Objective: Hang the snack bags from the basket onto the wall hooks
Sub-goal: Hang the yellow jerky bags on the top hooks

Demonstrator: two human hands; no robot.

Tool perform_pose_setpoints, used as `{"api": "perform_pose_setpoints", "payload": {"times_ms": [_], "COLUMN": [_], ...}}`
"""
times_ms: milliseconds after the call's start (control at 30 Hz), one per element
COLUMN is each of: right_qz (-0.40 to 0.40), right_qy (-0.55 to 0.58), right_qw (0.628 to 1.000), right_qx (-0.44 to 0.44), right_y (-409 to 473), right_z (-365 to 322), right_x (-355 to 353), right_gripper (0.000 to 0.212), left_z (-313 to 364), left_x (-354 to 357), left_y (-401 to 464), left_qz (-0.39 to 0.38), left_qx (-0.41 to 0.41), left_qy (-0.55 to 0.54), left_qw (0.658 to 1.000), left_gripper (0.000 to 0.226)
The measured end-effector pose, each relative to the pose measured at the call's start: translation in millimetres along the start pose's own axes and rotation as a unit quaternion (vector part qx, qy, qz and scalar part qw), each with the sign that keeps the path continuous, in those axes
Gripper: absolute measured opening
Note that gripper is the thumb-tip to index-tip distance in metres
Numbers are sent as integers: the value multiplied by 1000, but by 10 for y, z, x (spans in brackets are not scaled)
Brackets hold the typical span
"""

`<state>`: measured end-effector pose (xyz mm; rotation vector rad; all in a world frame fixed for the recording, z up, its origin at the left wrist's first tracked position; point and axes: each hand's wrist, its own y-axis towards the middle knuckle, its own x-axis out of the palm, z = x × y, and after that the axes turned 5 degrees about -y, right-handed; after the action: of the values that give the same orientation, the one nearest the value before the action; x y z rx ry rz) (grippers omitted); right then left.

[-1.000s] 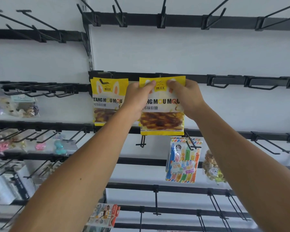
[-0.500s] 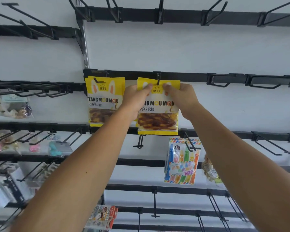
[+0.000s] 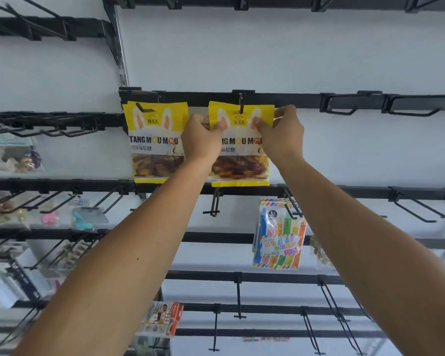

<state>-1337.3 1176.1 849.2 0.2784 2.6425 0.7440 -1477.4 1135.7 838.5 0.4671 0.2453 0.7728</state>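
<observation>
— Two hands on one bag?
— Yes. The yellow snack bag (image 3: 240,140) hangs flat against the wall with the hook (image 3: 241,105) through the hole in its top edge. The left hand (image 3: 202,140) pinches its upper left corner, the right hand (image 3: 280,134) its upper right, fingers clamped on the glossy film, both forearms raised.
— Any change?
— A second ago the top edge covered the hook; now the hook's tip shows in front of it.
— Around it?
— Just beside it on the left, a matching bag (image 3: 156,140) hangs from the same black rail (image 3: 293,98). Below right, a striped colourful pack (image 3: 279,235).
</observation>
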Motion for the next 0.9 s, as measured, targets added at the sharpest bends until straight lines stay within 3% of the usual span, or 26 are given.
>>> {"api": "perform_pose_setpoints", "payload": {"times_ms": [233, 400, 500, 633, 800, 900], "right_qz": [-3, -27, -8, 7, -31, -60], "right_qy": [-35, -74, -168, -346, -412, -435], "right_qw": [999, 997, 984, 918, 876, 860], "right_qx": [-1, 4, -62, -195, -250, -258], "right_y": [-33, -177, -365, -709, -1153, -1396], "right_z": [2, 19, 20, 26, 98, 158], "right_x": [7, -11, -74, -169, -237, -291], "right_gripper": [29, 51, 59, 53, 45, 46], "left_z": [13, 37, 8, -125, -248, -308], "left_x": [-58, -165, -238, -351, -598, -806], "left_y": [-43, -185, -357, -606, -887, -1078], "left_qz": [-23, -52, -83, -127, -134, -138], "left_qx": [6, 24, 84, 213, 326, 328], "left_qy": [48, 64, 110, 215, 348, 421], "left_qw": [999, 996, 987, 945, 869, 835], "left_gripper": [27, 49, 62, 59, 48, 46]}}
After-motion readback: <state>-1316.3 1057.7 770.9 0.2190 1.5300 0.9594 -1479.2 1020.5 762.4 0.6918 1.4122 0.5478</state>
